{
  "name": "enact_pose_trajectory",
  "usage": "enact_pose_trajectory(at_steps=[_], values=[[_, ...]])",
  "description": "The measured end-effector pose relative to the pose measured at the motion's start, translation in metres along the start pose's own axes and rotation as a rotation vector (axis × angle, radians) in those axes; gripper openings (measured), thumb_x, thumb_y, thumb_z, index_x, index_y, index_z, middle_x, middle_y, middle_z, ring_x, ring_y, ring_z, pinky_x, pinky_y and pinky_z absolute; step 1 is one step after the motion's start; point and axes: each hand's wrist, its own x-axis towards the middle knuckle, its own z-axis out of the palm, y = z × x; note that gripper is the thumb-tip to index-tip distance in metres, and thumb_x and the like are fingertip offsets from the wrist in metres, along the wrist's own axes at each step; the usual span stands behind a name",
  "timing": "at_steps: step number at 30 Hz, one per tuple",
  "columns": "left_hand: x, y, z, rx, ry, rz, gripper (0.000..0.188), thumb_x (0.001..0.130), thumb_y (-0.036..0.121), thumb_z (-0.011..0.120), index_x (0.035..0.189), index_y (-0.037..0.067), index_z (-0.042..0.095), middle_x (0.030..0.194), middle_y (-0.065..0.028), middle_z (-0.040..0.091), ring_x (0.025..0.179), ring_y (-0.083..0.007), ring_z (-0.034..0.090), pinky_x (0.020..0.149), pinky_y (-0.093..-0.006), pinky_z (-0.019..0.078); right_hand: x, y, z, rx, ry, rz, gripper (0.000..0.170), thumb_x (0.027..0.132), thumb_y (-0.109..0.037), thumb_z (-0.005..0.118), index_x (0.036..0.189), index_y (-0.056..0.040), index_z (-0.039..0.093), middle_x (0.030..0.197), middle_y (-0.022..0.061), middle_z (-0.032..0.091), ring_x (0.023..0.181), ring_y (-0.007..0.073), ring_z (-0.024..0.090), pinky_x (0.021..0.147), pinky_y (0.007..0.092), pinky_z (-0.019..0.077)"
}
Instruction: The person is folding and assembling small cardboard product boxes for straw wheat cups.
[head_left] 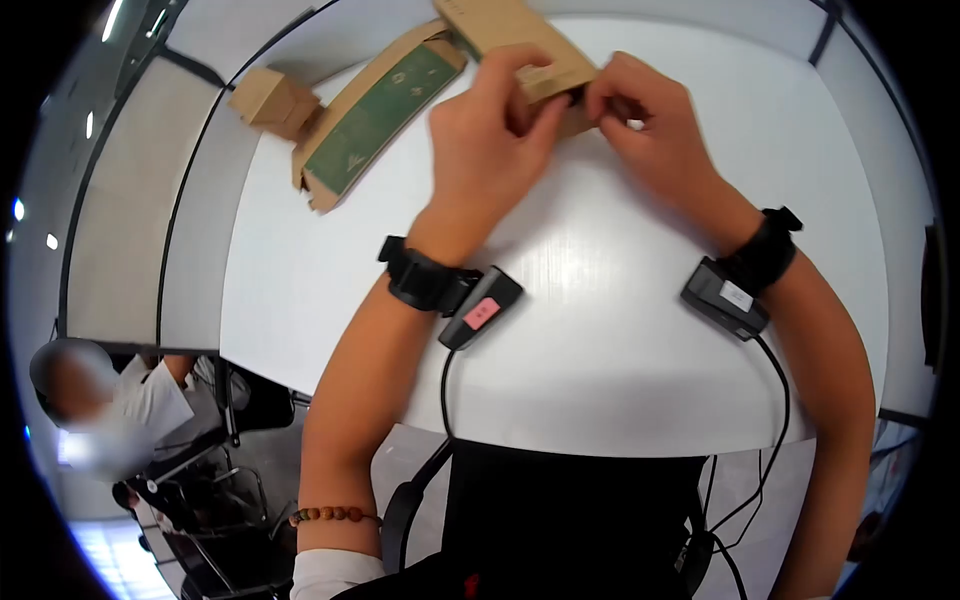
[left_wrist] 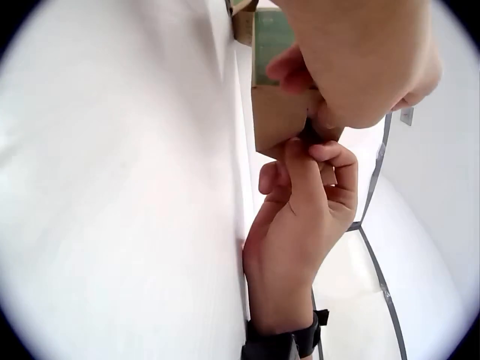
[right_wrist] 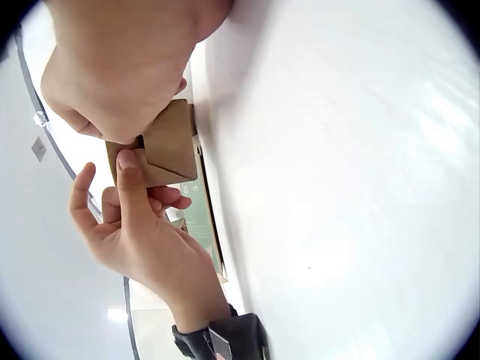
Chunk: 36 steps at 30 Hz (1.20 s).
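Observation:
A brown cardboard box lies at the far side of the table, its near end between both hands. The left hand pinches that end with thumb and fingers; in the right wrist view the left thumb presses the cardboard beside a folded flap. At the same end, the right hand pinches the box edge with curled fingers. A small dark gap shows between the fingertips of both hands. In the left wrist view the right hand touches the box's lower corner.
A long cardboard piece with a green face lies left of the hands, beside a small folded cardboard piece. White panels border the table. Cables hang from both wrist cameras. A seated person is at the left, beyond the table.

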Motion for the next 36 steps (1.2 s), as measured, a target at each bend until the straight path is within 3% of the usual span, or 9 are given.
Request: enact_pose_trajectory(at_steps=[5, 9, 12, 17, 24, 28, 30, 33, 36], values=[[0.013, -0.002, 0.003, 0.294, 0.074, 0.266, 0.029, 0.073, 0.009, 0.089, 0.095, 0.011, 0.069, 0.072, -0.0008, 0.061, 0.057, -0.0129, 0.054, 0.050, -0.0280, 0.0423, 0.000, -0.001, 0.003, 0.054, 0.014, -0.009, 0.012, 0.082, 0.007, 0.061, 0.090, -0.0017, 0.061, 0.083, 0.0089, 0.059, 0.069, 0.0214, 0.056, 0.062, 0.0321, 0.0458], [0.017, 0.010, 0.005, 0.498, 0.052, 0.218, 0.035, 0.065, 0.013, 0.090, 0.092, 0.010, 0.068, 0.091, -0.0035, 0.061, 0.071, -0.0220, 0.060, 0.058, -0.0340, 0.0490, -0.002, -0.004, 0.003, -0.021, -0.003, -0.176, 0.016, 0.082, 0.008, 0.063, 0.094, -0.0026, 0.062, 0.087, 0.0101, 0.061, 0.073, 0.0268, 0.061, 0.065, 0.0355, 0.0509], [0.012, 0.004, 0.005, 0.553, 0.028, 0.258, 0.036, 0.063, 0.019, 0.090, 0.088, 0.012, 0.064, 0.093, -0.0029, 0.059, 0.076, -0.0232, 0.060, 0.055, -0.0351, 0.0491, -0.002, -0.003, 0.005, 0.012, 0.038, -0.208, 0.019, 0.082, 0.011, 0.064, 0.095, -0.0035, 0.064, 0.083, 0.0052, 0.057, 0.069, 0.0153, 0.056, 0.062, 0.0293, 0.0485], [0.009, -0.001, -0.006, 0.433, 0.100, 0.345, 0.029, 0.066, 0.016, 0.083, 0.090, 0.009, 0.069, 0.091, -0.0029, 0.066, 0.076, -0.0234, 0.061, 0.059, -0.0330, 0.0512, -0.006, -0.011, 0.001, 0.212, -0.081, -0.069, 0.053, 0.082, 0.005, 0.062, 0.132, -0.0074, 0.053, 0.091, 0.0018, 0.054, 0.084, 0.0135, 0.057, 0.077, 0.0267, 0.0542], [0.004, -0.009, -0.017, 0.255, 0.140, 0.451, 0.019, 0.074, -0.003, 0.077, 0.092, 0.004, 0.073, 0.088, -0.0070, 0.071, 0.074, -0.0236, 0.065, 0.062, -0.0314, 0.0519, -0.007, -0.010, -0.006, 0.477, -0.125, 0.138, 0.039, 0.087, -0.013, 0.069, 0.125, -0.0077, 0.061, 0.092, 0.0032, 0.053, 0.087, 0.0138, 0.056, 0.074, 0.0294, 0.0539], [0.001, -0.010, -0.015, 0.160, 0.105, 0.372, 0.026, 0.076, -0.004, 0.076, 0.100, 0.005, 0.075, 0.097, -0.0065, 0.074, 0.079, -0.0215, 0.068, 0.069, -0.0305, 0.0554, -0.006, 0.000, 0.008, 0.134, 0.074, -0.121, 0.044, 0.091, -0.008, 0.061, 0.135, -0.0091, 0.060, 0.124, 0.0108, 0.054, 0.108, 0.0243, 0.063, 0.088, 0.0374, 0.0642], [0.000, -0.007, -0.018, 0.051, -0.003, 0.291, 0.032, 0.077, -0.006, 0.072, 0.107, 0.005, 0.076, 0.109, -0.0093, 0.075, 0.099, -0.0261, 0.071, 0.084, -0.0331, 0.0573, -0.002, 0.003, 0.001, 0.108, -0.010, -0.127, 0.053, 0.089, -0.004, 0.066, 0.141, -0.0057, 0.057, 0.139, 0.0186, 0.048, 0.122, 0.0309, 0.059, 0.093, 0.0372, 0.0584], [0.001, -0.006, -0.017, -0.070, -0.110, 0.247, 0.038, 0.079, -0.010, 0.065, 0.111, 0.006, 0.076, 0.123, -0.0122, 0.073, 0.124, -0.0322, 0.065, 0.101, -0.0389, 0.0533, -0.005, 0.008, 0.011, 0.260, 0.019, -0.035, 0.053, 0.087, -0.001, 0.058, 0.139, -0.0121, 0.061, 0.149, 0.0151, 0.045, 0.129, 0.0326, 0.058, 0.091, 0.0397, 0.0650], [-0.001, -0.009, -0.012, -0.103, -0.072, 0.232, 0.043, 0.076, -0.012, 0.062, 0.112, 0.007, 0.076, 0.123, -0.0111, 0.072, 0.123, -0.0313, 0.066, 0.099, -0.0384, 0.0539, -0.006, 0.007, 0.007, 0.239, 0.004, -0.016, 0.051, 0.086, -0.003, 0.062, 0.135, -0.0129, 0.065, 0.151, 0.0144, 0.046, 0.130, 0.0320, 0.058, 0.088, 0.0381, 0.0658]])
